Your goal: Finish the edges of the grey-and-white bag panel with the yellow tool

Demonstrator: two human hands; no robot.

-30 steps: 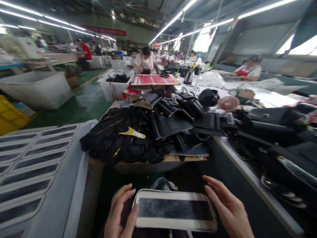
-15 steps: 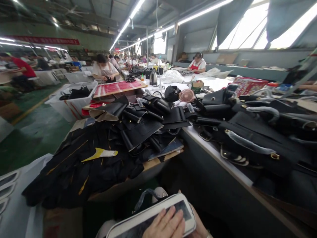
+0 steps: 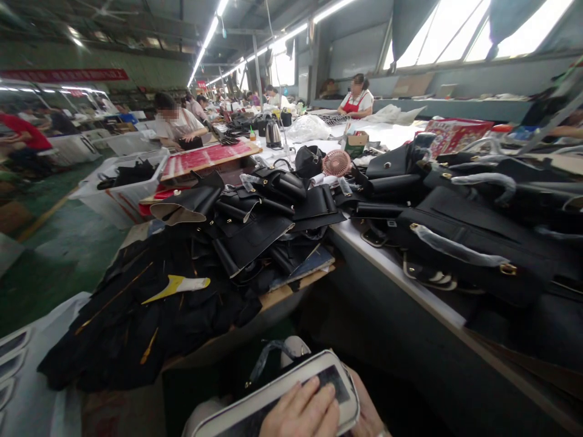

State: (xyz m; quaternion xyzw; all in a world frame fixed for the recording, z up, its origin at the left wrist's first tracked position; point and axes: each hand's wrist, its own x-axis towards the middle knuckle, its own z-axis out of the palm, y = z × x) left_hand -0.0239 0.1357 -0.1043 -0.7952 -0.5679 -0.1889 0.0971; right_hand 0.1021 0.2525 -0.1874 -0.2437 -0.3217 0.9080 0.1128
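Observation:
A handbag [image 3: 237, 413] lies across my lap at the bottom of the head view. A cream rim surrounds a dark panel on the side that faces me. Beyond it, a plastic-wrapped handle [image 3: 260, 365] sticks out. My left hand [image 3: 303, 409] rests flat on the dark panel, fingers stretched out and close together. Along the right end of the bag, my right hand [image 3: 364, 403] grips the side; its fingers are mostly hidden behind the bag.
Black bag pieces [image 3: 255, 237] pile up ahead, beside dark cloth [image 3: 150, 309] with a yellow-and-white piece [image 3: 177, 286] on it. Black bags with wrapped handles [image 3: 455, 243] cover the right table. A pink fan [image 3: 336, 163] stands behind. Co-workers [image 3: 177, 124] sit farther back.
The view has shifted slightly, so the background sits a little farther left and higher. Both hands stay on the handbag in nearly the same pose.

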